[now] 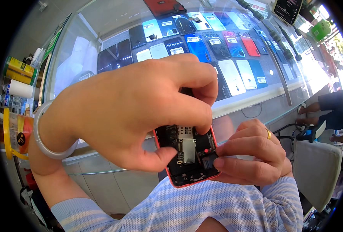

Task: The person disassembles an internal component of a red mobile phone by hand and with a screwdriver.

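Note:
An opened smartphone housing (169, 170) with a red rim and black inside is held above my lap, in front of the display counter. Inside it is a circuit board (189, 151) with silver shields. My left hand (140, 96) reaches across from above, closed around the board, its thumb at the board's left edge and its index fingertip near the upper right. Part of the housing's far end is hidden under that hand. My right hand (252, 154) pinches the housing's right edge between thumb and fingers. A small red dot (206, 150) shows inside, near the right fingers.
Rows of phones lie in the glass counter (218, 109), whose front edge is just beyond my hands. A yellow-rimmed clear container (7, 133) and a yellow can (21, 71) stand at the left. A white-backed chair (316, 170) is on the right; a person (331, 108) is behind it.

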A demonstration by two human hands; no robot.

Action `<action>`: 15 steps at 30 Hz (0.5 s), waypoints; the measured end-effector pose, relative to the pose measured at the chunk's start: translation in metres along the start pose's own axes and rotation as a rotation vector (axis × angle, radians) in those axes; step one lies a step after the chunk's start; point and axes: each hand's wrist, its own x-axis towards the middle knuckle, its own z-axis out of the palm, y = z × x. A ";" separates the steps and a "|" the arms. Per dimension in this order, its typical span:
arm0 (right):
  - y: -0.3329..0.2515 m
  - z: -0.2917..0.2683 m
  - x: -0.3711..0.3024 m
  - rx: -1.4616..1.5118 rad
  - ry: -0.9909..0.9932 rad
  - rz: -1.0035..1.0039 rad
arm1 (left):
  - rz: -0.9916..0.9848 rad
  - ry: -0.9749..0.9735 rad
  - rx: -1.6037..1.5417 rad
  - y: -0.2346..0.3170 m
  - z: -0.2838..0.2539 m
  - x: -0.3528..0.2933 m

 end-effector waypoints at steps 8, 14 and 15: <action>0.000 -0.004 0.002 -0.003 -0.035 -0.004 | 0.081 0.011 -0.055 -0.012 -0.004 -0.001; -0.002 -0.007 0.002 0.006 -0.070 0.018 | 0.131 0.058 -0.012 -0.019 -0.003 -0.001; -0.002 -0.007 0.002 0.009 -0.070 0.017 | 0.141 0.070 0.006 -0.019 -0.002 -0.001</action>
